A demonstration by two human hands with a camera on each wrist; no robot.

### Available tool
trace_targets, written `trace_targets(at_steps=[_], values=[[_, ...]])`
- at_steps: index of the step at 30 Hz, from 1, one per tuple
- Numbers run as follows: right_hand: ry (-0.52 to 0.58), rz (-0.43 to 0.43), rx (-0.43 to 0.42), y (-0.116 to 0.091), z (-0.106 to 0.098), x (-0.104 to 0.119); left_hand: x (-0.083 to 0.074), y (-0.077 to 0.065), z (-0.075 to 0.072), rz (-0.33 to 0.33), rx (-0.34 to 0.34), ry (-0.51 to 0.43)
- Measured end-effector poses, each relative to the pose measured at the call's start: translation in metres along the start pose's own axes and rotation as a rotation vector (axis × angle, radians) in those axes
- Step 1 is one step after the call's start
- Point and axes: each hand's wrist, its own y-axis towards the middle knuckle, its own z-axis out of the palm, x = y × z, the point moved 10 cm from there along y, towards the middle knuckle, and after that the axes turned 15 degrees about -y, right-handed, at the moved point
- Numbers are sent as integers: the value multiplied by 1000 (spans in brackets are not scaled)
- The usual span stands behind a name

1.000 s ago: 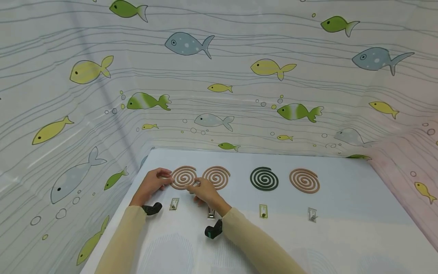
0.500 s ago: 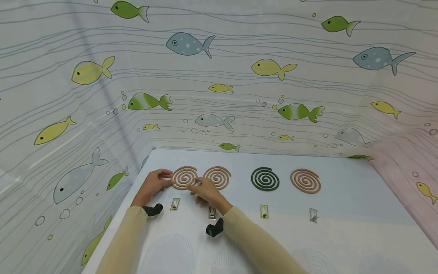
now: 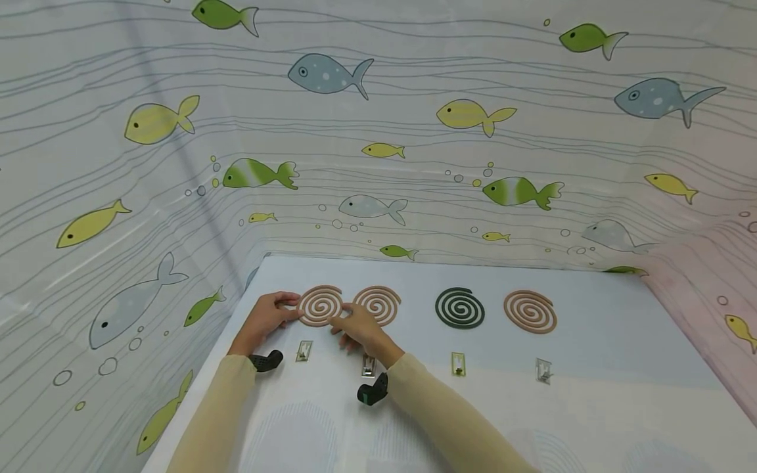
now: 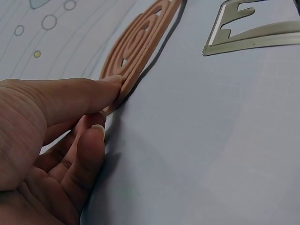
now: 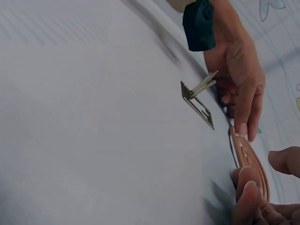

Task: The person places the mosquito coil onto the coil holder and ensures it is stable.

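Note:
A brown mosquito coil (image 3: pixel 321 307) lies flat at the left end of a row on the white table. My left hand (image 3: pixel 266 322) pinches its left edge; in the left wrist view one fingertip (image 4: pixel 111 85) presses the coil's rim (image 4: pixel 136 47), with the other fingers curled below. At the opposite edge, my right hand (image 3: pixel 363 330) touches the coil with its fingertips. The right wrist view shows one digit (image 5: pixel 284 161) held off the coil while bent fingers (image 5: pixel 248 185) meet its rim. My right hand partly covers a second brown coil (image 3: pixel 378 307).
Further right lie a dark green coil (image 3: pixel 460 309) and another brown coil (image 3: pixel 530 312). Small metal coil stands sit in front of the row: one silver stand (image 3: pixel 304 351), another (image 3: pixel 368 366) near my right wrist, a yellowish one (image 3: pixel 458 364) and one more (image 3: pixel 543 371). Fish-patterned sheeting (image 3: pixel 378 184) surrounds the table.
Both hands stay at the same coil, with only a slight shift of the right fingertips. The head view has drifted a little.

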Motion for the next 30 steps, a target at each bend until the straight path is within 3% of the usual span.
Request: trace_targets(at_steps=[3,10,21,30], values=[[38,25,8,1,1,-3,1,0,0,-9,4,3],[268,108,-11,2,4,-6,1,0,2,11,28,22],[279,118,-61,1,9,-2,2,-3,0,-8,25,-26],[295,57,-138,5,2,1,0,-7,-4,9,-25,-103]])
